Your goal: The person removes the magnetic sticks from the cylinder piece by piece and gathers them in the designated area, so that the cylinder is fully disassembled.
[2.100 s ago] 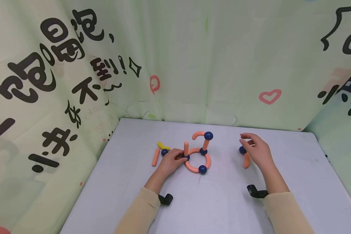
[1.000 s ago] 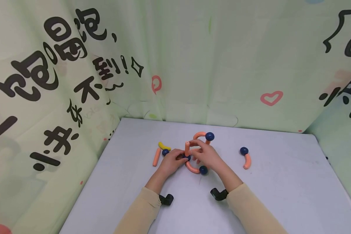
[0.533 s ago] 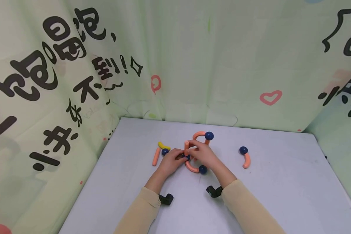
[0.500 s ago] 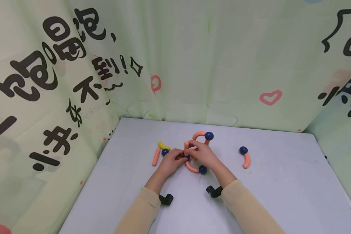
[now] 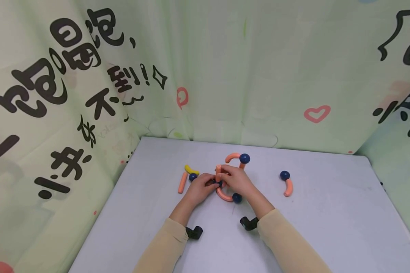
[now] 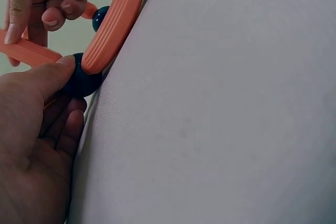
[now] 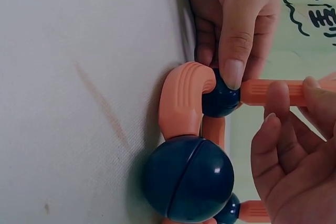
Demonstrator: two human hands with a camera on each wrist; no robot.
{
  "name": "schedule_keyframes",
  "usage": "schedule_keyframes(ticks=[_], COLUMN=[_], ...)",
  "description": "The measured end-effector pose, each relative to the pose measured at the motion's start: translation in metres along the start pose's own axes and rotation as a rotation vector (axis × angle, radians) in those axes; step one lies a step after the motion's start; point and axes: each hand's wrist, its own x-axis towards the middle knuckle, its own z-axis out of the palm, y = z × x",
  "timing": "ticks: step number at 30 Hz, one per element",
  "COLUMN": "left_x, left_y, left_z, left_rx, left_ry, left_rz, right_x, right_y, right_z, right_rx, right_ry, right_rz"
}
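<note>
A dark blue ball [image 5: 219, 184] at the left of an orange ring [image 5: 225, 195] is pinched by the left hand [image 5: 199, 189], whose thumb is pressed on the ball's top and whose fingers are curled beside it on the table [image 5: 328, 204]. An orange rod [image 5: 218, 172] is stood upright on that ball and is held near its top between the curled thumb and fingertips of the right hand [image 5: 237, 181]. The ring is laid flat at the middle of the table and is made of curved orange pieces joined by blue balls; a near ball [image 5: 237, 197] is seen just below the right hand. Behind the hands, a second blue ball [image 5: 244, 158] is raised on a post and a curved orange piece [image 5: 231, 156] is hung from it. To the left of the left hand lie a straight orange stick [image 5: 182, 182], a yellow piece [image 5: 190, 170] and a loose blue ball [image 5: 192, 176]. Well apart on the right, a curved piece [image 5: 288, 187] is seen joined to another ball [image 5: 284, 175]. Green printed curtains [image 5: 225, 68] are hung around the table.
</note>
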Motion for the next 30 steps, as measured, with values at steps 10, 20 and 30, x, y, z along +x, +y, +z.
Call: schedule_keyframes(ticks=[10,20,30], left_x=[0.001,0.0,-0.001], left_y=[0.0,0.0,0.002], left_z=[0.001,0.003,0.003], left_rx=[0.0,0.017,0.001], left_ry=[-0.003,0.003,0.011], left_rz=[-0.014,-0.02,-0.045], right_x=[-0.003,-0.02,-0.048], right_y=[-0.002,-0.002,0.011], right_z=[-0.005,-0.019,-0.054], right_rx=[0.029,0.008,0.004], right_ry=[0.01,0.023,0.088], right_rz=[-0.027,-0.061,-0.047])
